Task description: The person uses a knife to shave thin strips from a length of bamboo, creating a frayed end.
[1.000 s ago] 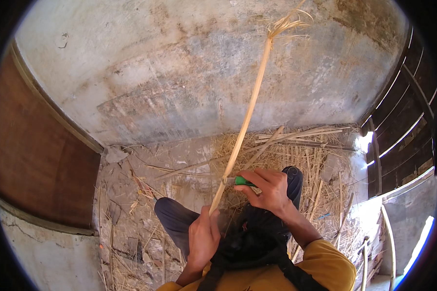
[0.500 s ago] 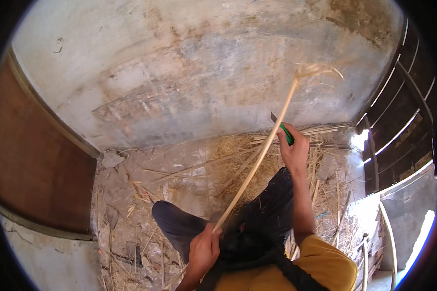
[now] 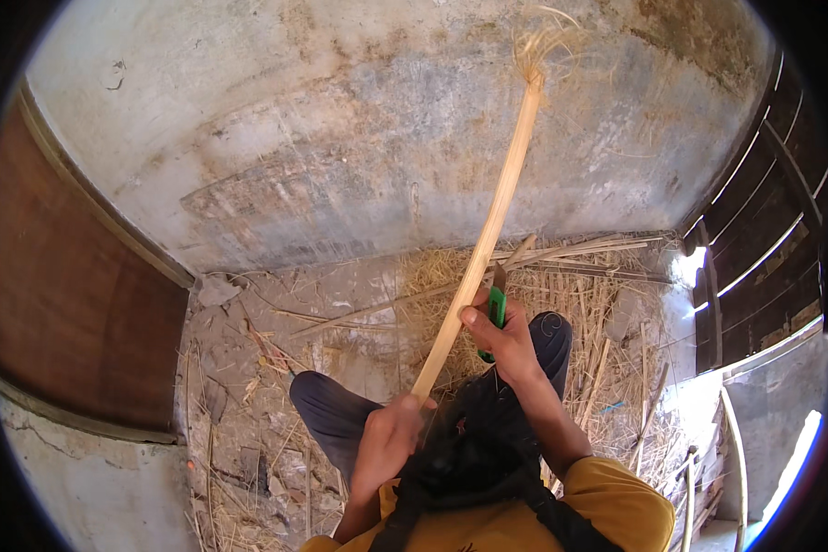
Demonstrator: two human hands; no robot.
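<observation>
Lower centre: left hand (image 3: 389,443) grasps lower end of pale strip (image 3: 485,244); right hand (image 3: 508,339), mid-frame, grips green-handled knife (image 3: 497,308), thumb (image 3: 470,316) touching strip.

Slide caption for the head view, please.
Left grip on a pale strip, frayed at the top; right grip touches it, holding a green-handled knife.

Strip (image 3: 492,230) looks pale matt wood, smooth along its length, fibrous at frayed tip (image 3: 535,69). Knife handle (image 3: 498,308) looks plastic, blade (image 3: 500,276) dull metal. Wall (image 3: 340,138) is rough plaster; shirt (image 3: 616,501) is matt cloth.
</observation>
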